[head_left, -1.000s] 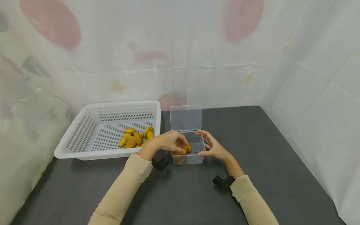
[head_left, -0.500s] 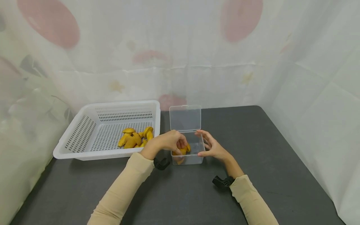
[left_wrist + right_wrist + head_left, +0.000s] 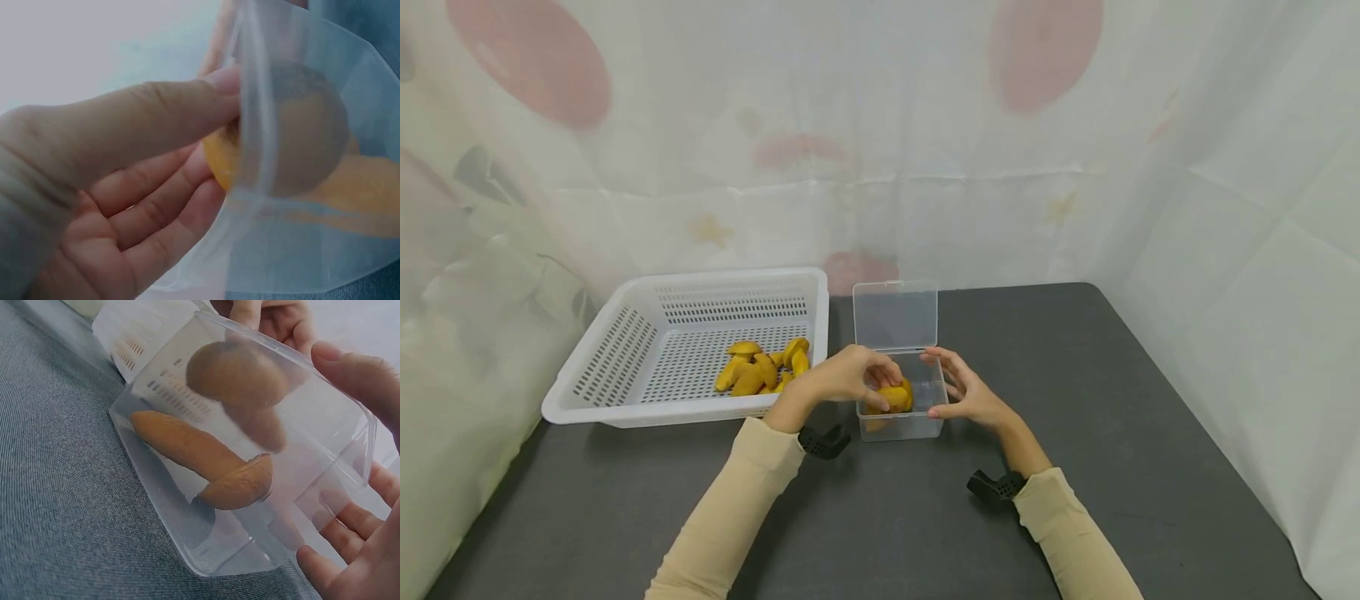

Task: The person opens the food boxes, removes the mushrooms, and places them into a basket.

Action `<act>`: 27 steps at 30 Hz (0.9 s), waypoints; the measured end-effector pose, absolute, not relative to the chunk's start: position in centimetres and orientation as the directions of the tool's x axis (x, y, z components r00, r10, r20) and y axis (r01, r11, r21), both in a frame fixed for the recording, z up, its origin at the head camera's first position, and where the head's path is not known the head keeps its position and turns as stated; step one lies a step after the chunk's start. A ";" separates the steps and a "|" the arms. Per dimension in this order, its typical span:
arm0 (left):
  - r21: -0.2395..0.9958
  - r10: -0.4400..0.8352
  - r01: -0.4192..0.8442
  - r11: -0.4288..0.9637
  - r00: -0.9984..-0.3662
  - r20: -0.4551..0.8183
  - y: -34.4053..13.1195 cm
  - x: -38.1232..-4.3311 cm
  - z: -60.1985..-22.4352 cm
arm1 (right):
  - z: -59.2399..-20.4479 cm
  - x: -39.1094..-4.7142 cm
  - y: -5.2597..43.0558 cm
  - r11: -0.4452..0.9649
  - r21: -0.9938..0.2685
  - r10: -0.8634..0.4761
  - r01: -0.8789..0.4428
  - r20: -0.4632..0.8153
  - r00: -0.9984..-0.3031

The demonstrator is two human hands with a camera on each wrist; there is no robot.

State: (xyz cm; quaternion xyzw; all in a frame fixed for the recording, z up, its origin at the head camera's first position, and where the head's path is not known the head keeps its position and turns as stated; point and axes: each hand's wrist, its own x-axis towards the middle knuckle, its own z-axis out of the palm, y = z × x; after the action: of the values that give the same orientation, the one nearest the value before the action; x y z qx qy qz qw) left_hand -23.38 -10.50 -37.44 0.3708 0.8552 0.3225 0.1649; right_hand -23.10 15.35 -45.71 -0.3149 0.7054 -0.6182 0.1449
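Note:
My left hand (image 3: 850, 375) pinches a yellow-brown mushroom (image 3: 898, 397) between thumb and fingers, over the left part of a clear plastic box (image 3: 917, 427). Seen through the box wall in the right wrist view, this mushroom (image 3: 234, 372) is above a second mushroom (image 3: 187, 447) lying on its side on the box floor. My right hand (image 3: 966, 396) grips the box's right side, thumb at the front corner and fingers toward the back. In the left wrist view, the box wall covers much of the held mushroom (image 3: 219, 162).
The box's hinged lid (image 3: 895, 317) stands raised at the back. Left of the box is a white perforated basket (image 3: 662, 412) with several yellow mushrooms (image 3: 748, 375) at its right end. A patterned curtain (image 3: 880, 217) hangs behind the dark table (image 3: 1075, 375).
The mushroom in my left hand has turned, so its rounded cap now shows more in the head view. My left hand has shifted slightly. My right hand keeps its place on the box.

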 end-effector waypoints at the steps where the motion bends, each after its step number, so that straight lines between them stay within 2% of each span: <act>1: 0.682 0.740 0.527 0.508 -0.672 -0.031 -10.6 -23.3 -37.4 | -45.7 -23.1 15.3 0.036 -0.964 -0.624 -0.263 0.184 -0.760; 8: 0.744 0.741 0.506 0.436 -0.671 0.021 -11.3 -22.8 -37.2 | -45.7 -23.1 15.3 0.026 -0.967 -0.625 -0.253 0.182 -0.759; 13: 0.797 0.718 0.455 0.398 -0.695 0.038 -11.8 -22.7 -37.4 | -45.6 -23.0 15.4 0.020 -0.966 -0.626 -0.258 0.189 -0.757; 27: 0.804 0.655 0.470 0.364 -0.743 0.138 -13.1 -22.1 -36.7 | -45.7 -23.1 15.3 0.011 -0.966 -0.630 -0.257 0.193 -0.752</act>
State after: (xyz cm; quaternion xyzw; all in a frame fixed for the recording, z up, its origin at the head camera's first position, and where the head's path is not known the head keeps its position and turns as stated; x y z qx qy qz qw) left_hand -22.09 -13.06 -36.70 0.3433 0.8193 0.4475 0.1032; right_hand -23.12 15.27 -45.70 -0.3192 0.6952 -0.6266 0.1489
